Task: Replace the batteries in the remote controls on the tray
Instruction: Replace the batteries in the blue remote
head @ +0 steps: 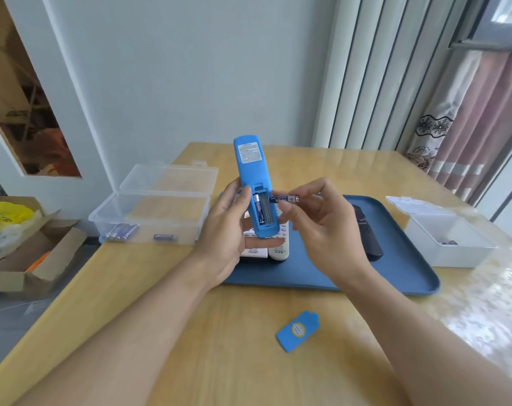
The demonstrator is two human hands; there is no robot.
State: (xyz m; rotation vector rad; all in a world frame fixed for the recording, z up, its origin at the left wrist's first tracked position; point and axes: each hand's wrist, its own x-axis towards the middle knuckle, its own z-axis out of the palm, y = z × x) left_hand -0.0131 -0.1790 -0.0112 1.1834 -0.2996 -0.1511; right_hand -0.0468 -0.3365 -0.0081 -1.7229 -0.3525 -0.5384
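In the centre of the frame my left hand (pixel 225 230) grips the blue remote (pixel 253 183) upright, bay open, one cell seated. My right hand (pixel 316 227) pinches a battery (pixel 284 198) lying crosswise, just right of the empty slot; it must turn lengthwise.

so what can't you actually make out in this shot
- Head view: the print on the blue remote's label is too small to read.
- Head view: the white remotes on the tray are mostly hidden behind the left hand and the blue remote.
- Head view: the small dark items in the white box are too small to identify.
- Head view: the battery pinched by the right hand has unreadable markings.
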